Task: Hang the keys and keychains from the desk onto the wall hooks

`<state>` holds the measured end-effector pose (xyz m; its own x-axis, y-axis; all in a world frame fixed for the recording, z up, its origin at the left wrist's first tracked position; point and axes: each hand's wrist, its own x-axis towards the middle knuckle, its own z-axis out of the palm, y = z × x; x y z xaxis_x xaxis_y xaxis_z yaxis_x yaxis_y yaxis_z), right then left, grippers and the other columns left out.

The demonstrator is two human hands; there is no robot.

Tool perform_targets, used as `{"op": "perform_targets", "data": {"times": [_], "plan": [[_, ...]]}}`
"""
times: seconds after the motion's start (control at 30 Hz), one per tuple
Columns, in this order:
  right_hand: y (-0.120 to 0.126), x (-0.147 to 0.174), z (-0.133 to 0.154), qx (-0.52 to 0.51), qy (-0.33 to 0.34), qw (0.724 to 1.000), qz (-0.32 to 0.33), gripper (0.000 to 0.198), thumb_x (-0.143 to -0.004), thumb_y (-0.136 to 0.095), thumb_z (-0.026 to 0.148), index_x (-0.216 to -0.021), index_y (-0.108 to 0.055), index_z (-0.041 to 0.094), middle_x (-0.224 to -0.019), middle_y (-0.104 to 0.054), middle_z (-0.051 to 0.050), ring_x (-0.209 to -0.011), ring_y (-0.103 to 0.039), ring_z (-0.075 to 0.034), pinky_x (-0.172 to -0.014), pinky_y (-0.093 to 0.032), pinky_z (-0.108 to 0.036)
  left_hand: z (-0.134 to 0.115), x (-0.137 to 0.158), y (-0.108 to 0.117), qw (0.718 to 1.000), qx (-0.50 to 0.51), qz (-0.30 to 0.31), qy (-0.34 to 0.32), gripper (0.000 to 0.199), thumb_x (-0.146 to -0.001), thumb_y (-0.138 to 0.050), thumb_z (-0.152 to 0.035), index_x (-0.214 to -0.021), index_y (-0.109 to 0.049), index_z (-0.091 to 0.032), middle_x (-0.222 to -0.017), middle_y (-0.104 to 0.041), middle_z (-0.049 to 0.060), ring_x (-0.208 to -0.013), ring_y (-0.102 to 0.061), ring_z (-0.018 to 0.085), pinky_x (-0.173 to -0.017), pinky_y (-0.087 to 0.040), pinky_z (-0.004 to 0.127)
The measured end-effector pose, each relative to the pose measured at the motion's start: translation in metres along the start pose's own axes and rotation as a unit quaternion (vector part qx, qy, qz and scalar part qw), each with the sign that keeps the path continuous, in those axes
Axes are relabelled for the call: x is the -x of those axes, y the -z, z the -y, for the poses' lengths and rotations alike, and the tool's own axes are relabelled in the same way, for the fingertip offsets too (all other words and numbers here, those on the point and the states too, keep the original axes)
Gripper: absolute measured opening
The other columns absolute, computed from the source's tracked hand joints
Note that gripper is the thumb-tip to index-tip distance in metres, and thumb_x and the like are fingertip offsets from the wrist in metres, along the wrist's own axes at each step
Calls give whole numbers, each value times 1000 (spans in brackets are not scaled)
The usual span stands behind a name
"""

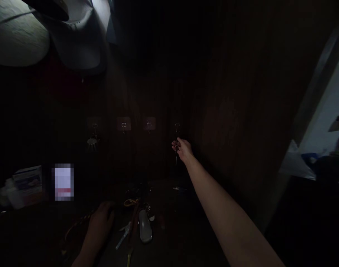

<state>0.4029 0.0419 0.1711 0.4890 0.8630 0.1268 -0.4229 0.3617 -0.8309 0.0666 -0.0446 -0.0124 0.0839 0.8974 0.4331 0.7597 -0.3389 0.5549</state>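
On the right, my outstretched right hand (183,149) pinches a key (176,160) that hangs just below a small metal wall hook (177,126). Whether its ring is on the hook is too dark to see. Low on the left, my left hand (101,218) rests on the dark surface, thumb apart from the fingers, and appears to hold nothing. A braided cord (77,222) runs up beside it. Between the hands lie loose keys (124,234), a grey oval fob (145,226) and a yellow loop (130,202).
Two bare hooks, one in the middle (149,125) and one left of it (124,125), line the wall. A bunch of keys (91,142) hangs from the leftmost hook. Caps (77,44) hang above. A box (28,183) and a blurred bright rectangle (64,181) stand left.
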Motion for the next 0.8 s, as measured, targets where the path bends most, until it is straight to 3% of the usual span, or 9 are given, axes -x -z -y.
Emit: {"op": "perform_targets", "data": {"times": [0.4,0.8], "plan": [[33,9,-24,78,-28,996,16,26,-83,-42,37,-80,-63,22,-71,-70,2,-70,-64,-13,-75,-40,-28,-7,1,3,1000,-13,12,22,28,-74,-41,-22,-92,-62,-19,-98,-64,7,-92,-61,22,-85,-48,37],[68,36,-56,110,-22,994,15,26,-75,-48,42,-85,-64,24,-85,-70,-1,-82,-63,-16,-78,-42,-32,-6,1,1,1000,-23,1,6,28,-74,-41,-23,-90,-63,-17,-99,-64,9,-94,-61,23,-87,-47,38]]}}
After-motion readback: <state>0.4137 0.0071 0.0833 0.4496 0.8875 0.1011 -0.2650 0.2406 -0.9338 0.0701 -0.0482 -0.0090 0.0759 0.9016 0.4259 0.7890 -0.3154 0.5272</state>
